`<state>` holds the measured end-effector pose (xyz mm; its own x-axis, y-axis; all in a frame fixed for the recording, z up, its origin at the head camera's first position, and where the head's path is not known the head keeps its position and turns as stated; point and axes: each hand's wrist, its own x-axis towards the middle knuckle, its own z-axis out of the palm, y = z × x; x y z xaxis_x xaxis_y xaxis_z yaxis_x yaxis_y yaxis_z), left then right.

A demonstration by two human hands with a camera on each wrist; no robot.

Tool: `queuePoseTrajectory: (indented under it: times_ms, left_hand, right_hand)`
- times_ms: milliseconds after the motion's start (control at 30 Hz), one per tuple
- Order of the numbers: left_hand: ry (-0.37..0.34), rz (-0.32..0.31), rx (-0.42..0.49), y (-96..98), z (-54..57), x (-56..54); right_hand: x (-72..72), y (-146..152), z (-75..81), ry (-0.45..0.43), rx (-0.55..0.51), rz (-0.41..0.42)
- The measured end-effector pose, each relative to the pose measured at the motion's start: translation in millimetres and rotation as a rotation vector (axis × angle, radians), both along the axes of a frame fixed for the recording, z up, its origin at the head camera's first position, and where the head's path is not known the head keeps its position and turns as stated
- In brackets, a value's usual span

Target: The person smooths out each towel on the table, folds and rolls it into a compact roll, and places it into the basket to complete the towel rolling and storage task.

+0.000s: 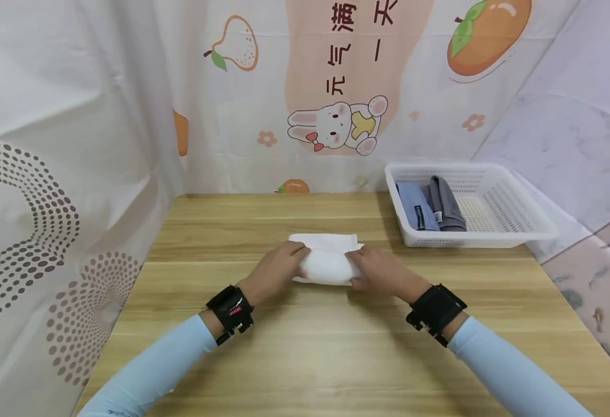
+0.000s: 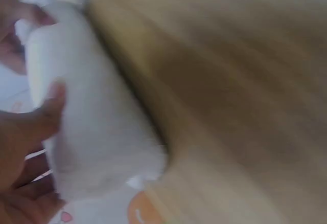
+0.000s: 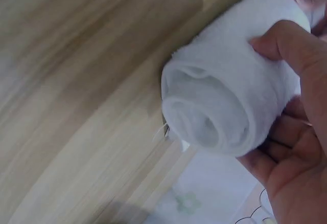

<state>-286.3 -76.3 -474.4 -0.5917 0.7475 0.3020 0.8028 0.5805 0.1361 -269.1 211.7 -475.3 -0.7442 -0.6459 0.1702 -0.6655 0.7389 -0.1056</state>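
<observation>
A white towel [image 1: 328, 266], rolled up, lies across the middle of the wooden table. My left hand [image 1: 279, 265] grips its left end, and my right hand [image 1: 380, 271] grips the right end. In the left wrist view the thumb of the left hand [image 2: 30, 147] presses on the roll [image 2: 102, 116] while the other fingers curl under its side. The right wrist view shows the spiral of fabric layers at the towel's end [image 3: 209, 111], with the right hand [image 3: 301, 132] wrapped around it, thumb on top.
At the back right of the table [image 1: 305, 359] stands a white plastic basket [image 1: 492, 238]. Inside its left part lie a folded blue cloth [image 1: 416, 202] and a folded grey cloth [image 1: 447, 202]. A printed curtain [image 1: 253, 116] hangs behind the table's far edge.
</observation>
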Motion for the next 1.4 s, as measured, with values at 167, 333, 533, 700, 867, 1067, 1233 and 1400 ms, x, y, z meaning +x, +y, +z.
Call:
queuePoseTrajectory:
  times_ms: [167,333,533,700,867,1067,1233,1400]
  left_hand:
    - [0.168,-0.005,-0.086,-3.3,-7.2,4.8]
    - [0.058,0.021,-0.114,-4.0,-3.3,1.0]
    - [-0.177,-0.004,-0.062,-7.5,9.0,-11.1]
    - [-0.268,-0.075,-0.058,-11.6,13.6,-21.8]
    - [-0.287,-0.143,-0.12,-11.2,17.5,-31.2]
    - [-0.411,-0.111,-0.156,-8.9,18.1,-40.5]
    - [-0.418,-0.066,-0.219,-6.6,21.1,-40.5]
    - [-0.206,-0.059,-0.282,-1.3,16.2,-23.8]
  right_hand:
    - [-14.4,5.7,4.2,-0.103,-0.057,0.044]
    - [-27.0,9.8,3.8,-0.208,-0.106,0.088]
    - [-34.1,18.0,6.6,-0.394,-0.186,0.09]
    - [-30.0,17.9,10.9,-0.443,-0.182,0.103]
    - [-0.7,1.1,15.8,-0.186,-0.019,-0.014]
    - [31.6,-14.4,11.5,0.249,0.121,-0.133]
    - [24.7,-12.8,2.2,0.328,0.15,-0.095]
    - [14.2,-7.7,-4.0,0.215,0.1,-0.098]
